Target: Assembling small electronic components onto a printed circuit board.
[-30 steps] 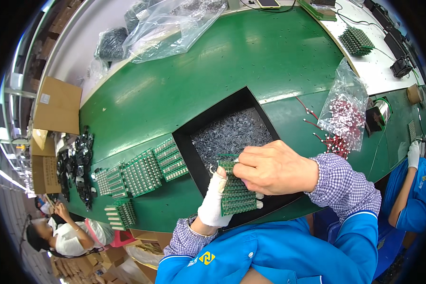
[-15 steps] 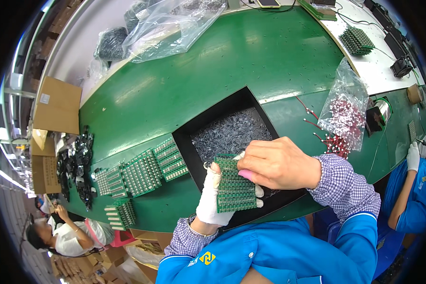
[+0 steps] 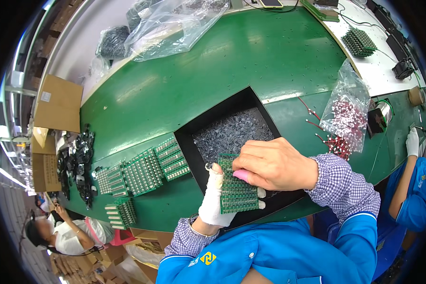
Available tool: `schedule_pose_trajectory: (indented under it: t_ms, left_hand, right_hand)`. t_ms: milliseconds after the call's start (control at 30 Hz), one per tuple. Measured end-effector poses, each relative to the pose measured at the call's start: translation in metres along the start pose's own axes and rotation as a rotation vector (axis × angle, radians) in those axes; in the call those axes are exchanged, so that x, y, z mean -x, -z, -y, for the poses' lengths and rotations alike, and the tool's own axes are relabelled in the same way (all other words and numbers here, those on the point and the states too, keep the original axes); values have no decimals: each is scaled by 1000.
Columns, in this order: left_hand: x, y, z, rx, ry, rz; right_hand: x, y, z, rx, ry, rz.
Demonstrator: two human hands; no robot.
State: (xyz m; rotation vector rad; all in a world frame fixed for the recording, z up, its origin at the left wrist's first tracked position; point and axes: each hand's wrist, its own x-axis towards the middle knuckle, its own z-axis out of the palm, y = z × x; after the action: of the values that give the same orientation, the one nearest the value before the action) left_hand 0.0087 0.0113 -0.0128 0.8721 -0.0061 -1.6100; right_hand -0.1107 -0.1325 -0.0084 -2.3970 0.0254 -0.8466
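Note:
My left hand (image 3: 215, 201), in a white glove with the thumb tip bare, grips a green circuit board panel (image 3: 239, 195) covered in rows of small parts. The thumb presses its left edge and gloved fingertips show past its right edge. Over the panel's upper half, my bare right hand (image 3: 272, 163) is closed in a pinch, a pink cover on one finger. What the pinch holds, if anything, is hidden behind the fingers. Just beyond both hands lies a black box (image 3: 184, 142) with a heap of small dark, clear-looking parts (image 3: 232, 132) in it.
Green board panels (image 3: 144, 173) lie left of the box, with a small stack (image 3: 120, 214) nearer me. A plastic bag of red wires with white connectors (image 3: 343, 116) sits on the right. Cardboard boxes (image 3: 57, 106) and black bundles (image 3: 83, 165) stand far left. Co-workers sit at both sides.
My right hand has shifted slightly left across the panel, still pinched. The panel and left hand have barely moved. At the far right, a co-worker's gloved hand has moved farther away.

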Motion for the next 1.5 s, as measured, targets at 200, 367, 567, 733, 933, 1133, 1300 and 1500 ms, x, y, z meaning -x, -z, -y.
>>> schedule_pose_trajectory:
  t_ms: [200,367,567,733,933,1133,1300,1500]
  left_hand:
    - [0,0,1,-115,47,-4]
    - [0,-4,2,-128,69,-8]
    - [-2,-6,4,-47,103,-16]
    - [-4,-7,3,-29,27,-117]
    - [-3,-4,0,-96,98,4]
    - [-3,-3,-2,-168,174,2]
    - [-2,-13,-1,-159,155,-43]
    - [-3,-6,0,-147,210,18]
  right_hand:
    - [-1,-1,1,175,89,79]
    - [0,4,4,88,34,55]
    - [3,5,0,39,33,32]
    - [4,5,1,90,56,-48]
    - [1,5,3,113,46,-29]
    - [2,7,6,199,47,100]
    - [7,2,2,136,35,42]
    - [2,11,7,-35,-57,145]
